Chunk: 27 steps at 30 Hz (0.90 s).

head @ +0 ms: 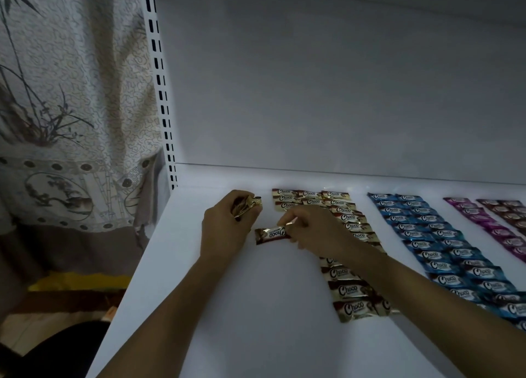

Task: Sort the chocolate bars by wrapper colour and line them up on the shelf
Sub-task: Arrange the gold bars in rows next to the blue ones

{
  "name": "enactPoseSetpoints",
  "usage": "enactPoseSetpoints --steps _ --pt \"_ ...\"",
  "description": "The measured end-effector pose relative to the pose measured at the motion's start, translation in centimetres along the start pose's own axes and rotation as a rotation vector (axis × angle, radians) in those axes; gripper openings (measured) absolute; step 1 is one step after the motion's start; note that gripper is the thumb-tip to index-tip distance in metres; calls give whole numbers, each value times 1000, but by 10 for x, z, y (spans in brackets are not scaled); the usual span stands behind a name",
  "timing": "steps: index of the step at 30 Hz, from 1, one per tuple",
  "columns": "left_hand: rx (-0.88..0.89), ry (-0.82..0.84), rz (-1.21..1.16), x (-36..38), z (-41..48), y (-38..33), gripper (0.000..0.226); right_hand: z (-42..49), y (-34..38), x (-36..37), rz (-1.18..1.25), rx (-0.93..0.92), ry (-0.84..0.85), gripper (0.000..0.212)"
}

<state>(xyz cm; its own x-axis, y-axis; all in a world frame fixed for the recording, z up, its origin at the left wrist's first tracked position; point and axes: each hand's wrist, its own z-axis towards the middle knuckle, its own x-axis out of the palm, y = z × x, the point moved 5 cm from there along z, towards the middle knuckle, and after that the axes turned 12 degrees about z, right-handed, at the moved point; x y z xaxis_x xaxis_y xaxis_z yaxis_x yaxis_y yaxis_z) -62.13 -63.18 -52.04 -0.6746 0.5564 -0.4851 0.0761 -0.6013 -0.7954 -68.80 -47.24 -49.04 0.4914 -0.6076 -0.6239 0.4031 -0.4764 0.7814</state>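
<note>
Already most of the sorting looks done. On the shelf (256, 335) the gold block (350, 289) lies in rows, with a blue block (444, 249) right of it and a purple block (484, 221) further right, running out of view. The gold block looks unfinished to me: its right column runs far toward the viewer, while its left columns stop after a few bars at the back. What is left, I judge, is to fill those columns.

The left hand (225, 226), just left of the gold block's back end, is curled round a handful (250, 202) of gold bars. The right hand (313, 232) reaches over the gold block, forearm across it. It pinches between thumb and fingertips the end of one bar (270, 234) lying flat on the shelf just left of the block.
</note>
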Motion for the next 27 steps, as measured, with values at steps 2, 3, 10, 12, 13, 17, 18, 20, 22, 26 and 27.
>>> enactPoseSetpoints --steps 2,3,10,12,13,17,18,20,22,26,27 --pt "-1 0 0 0 0 1 14 5 -7 -3 -25 16 10 18" --pt "-1 3 -5 0 -1 1 14 6 -11 -5 -21 27 10 18" --pt "9 18 2 -1 -2 -2 14 4 -8 -21 14 -34 -29 13" --pt "-2 19 -4 -1 -1 -2 14 4 -4 -23 -21 -50 -35 11" --pt "-3 21 -6 -1 -1 -1 13 5 -2 -24 -57 -71 -54 12" --pt "0 26 -15 0 -2 -1 13 10 14 -22 -288 -191 -149 17" --pt "6 27 -11 0 -2 -1 14 10 19 -17 -369 -227 -140 17" --pt "19 26 -8 1 -2 -1 14 10 28 1 -552 -326 -70 19" --pt "37 12 -15 0 -2 -1 17 10 28 17 -604 -402 -1 31" --pt "17 11 -20 -2 -2 -1 16 5 14 6 -412 -280 -137 30" --pt "12 15 -20 -1 -2 0 15 4 9 0 -390 -236 -147 25"
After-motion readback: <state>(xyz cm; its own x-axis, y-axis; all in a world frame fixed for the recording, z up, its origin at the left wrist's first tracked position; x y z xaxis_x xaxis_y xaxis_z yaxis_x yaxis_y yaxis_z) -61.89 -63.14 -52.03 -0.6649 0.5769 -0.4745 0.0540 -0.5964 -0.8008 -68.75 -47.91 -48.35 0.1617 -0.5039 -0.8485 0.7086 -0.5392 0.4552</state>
